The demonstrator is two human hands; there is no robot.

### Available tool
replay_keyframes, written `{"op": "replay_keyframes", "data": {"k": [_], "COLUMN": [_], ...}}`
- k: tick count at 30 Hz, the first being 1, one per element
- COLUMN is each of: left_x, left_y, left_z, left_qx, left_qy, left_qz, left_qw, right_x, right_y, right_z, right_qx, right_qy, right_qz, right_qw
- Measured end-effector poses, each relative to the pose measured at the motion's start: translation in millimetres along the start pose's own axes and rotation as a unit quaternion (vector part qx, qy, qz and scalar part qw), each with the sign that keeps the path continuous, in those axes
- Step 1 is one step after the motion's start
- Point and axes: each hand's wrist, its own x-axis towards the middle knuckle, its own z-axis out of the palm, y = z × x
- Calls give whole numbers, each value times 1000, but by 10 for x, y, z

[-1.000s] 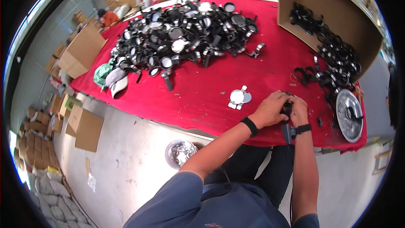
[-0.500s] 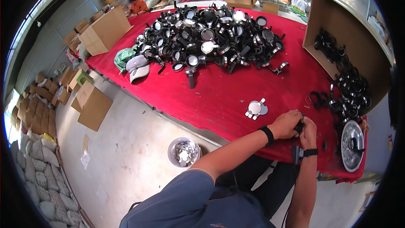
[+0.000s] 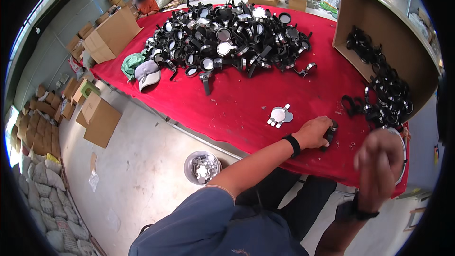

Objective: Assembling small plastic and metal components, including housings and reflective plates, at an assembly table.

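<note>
My left hand [image 3: 313, 132] is closed on a small black watch-like piece [image 3: 332, 134] at the near edge of the red table; its fingers hide part of the piece. Raised at the right is my right hand [image 3: 380, 161], smeared by motion, with its fingers seemingly curled; whether it holds anything I cannot tell. It partly covers a silver metal bowl [image 3: 403, 161]. Left of my left hand lies a small stack of flat round white and silver pieces [image 3: 279, 115]. A big heap of black watch-like pieces [image 3: 222, 35] with round silver rims covers the table's far side.
A tipped cardboard box [image 3: 412, 52] on the right spills more black pieces [image 3: 386, 87] onto the red cloth [image 3: 227, 114]. A cap [image 3: 148, 74] lies at the left edge. On the floor stands a bucket [image 3: 187, 166] of silver scraps. Far off sits another person [image 3: 148, 5].
My right hand has let go of the black piece and moved right and nearer, over the bowl's side. The left hand still holds the piece. The whole view has shifted slightly.
</note>
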Motion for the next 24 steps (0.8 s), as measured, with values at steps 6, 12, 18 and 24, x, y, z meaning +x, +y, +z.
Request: {"op": "replay_keyframes", "data": {"k": [6, 12, 18, 24], "left_x": [63, 60, 42, 18], "left_y": [76, 116, 89, -88], "left_z": [32, -1, -13, 101], "left_qx": [7, 1, 2, 12], "left_qy": [-12, -30, -23, 20], "left_qz": [-16, -34, -30, 11], "left_qw": [1000, 999, 999, 1000], "right_x": [-84, -41, -17, 43], "right_y": [-822, -676, -804, -668], "right_z": [593, 1001, 1113, 1226], "right_qx": [130, 211, 240, 245], "right_qy": [-117, -92, -60, -67], "right_qz": [35, -65, 39, 2], "right_qw": [984, 971, 968, 967]}}
